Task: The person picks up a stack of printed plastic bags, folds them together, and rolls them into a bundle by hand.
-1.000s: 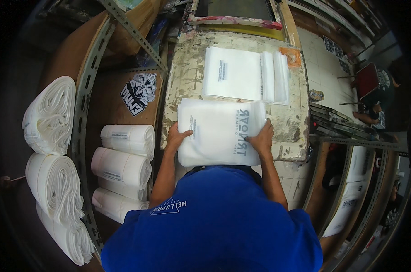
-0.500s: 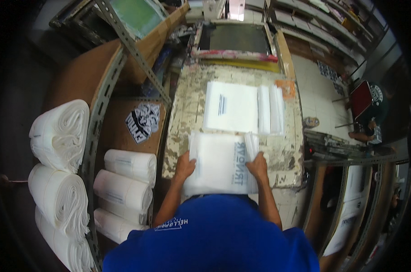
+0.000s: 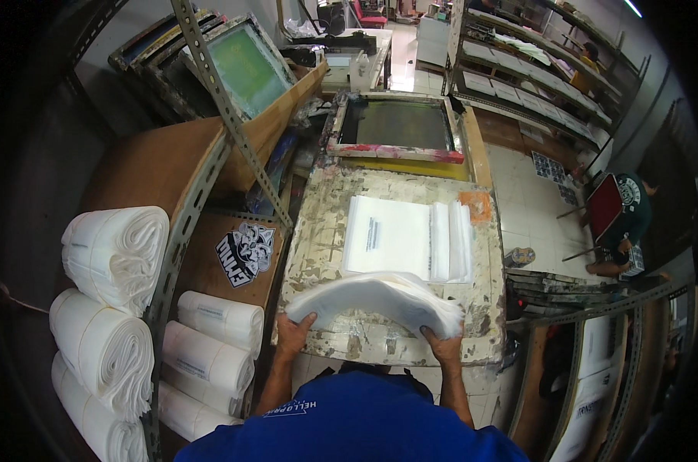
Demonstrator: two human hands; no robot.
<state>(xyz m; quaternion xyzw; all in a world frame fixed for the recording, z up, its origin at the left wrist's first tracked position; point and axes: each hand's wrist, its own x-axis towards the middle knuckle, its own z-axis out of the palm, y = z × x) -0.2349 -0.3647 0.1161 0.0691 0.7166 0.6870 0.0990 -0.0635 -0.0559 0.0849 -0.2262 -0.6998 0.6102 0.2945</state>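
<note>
**Op A:** Print-shop setting, paint-crusted desk [image 3: 318,231] just ahead of me, a framed screen [image 3: 397,125] hinged at its far end. Rolled white bundles [image 3: 114,258] stand well out beyond my left hand [image 3: 293,333]. I've got a stack of thin white bags [image 3: 376,302], lifted off the desk and sagging in an arch between both hands.

**Op B:** Hand states?

**Op A:** Left hand clamped on the stack's left corner, fingers wrapped underneath, as far as I can see. Right hand [image 3: 444,346] likewise closed on the right corner, thumb side up. Both grip the near edge.

**Op B:** Handling estimate?

**Op A:** Judging by the droop: soft, no stiffness at all, and the sheets look slick, so layers could slide apart and fan out. Bulk suggests moderate weight, not fragile. I'd hold at the two near corners as now, pinching the full thickness, or shift inward to lessen the sag.

**Op B:** Neighbours?

**Op A:** One flat bag [image 3: 387,237] with a folded pile beside it lies on the desk just beyond my hands, apart from the lifted stack. Another person [image 3: 622,223] crouches on the floor well off to my right.
</note>
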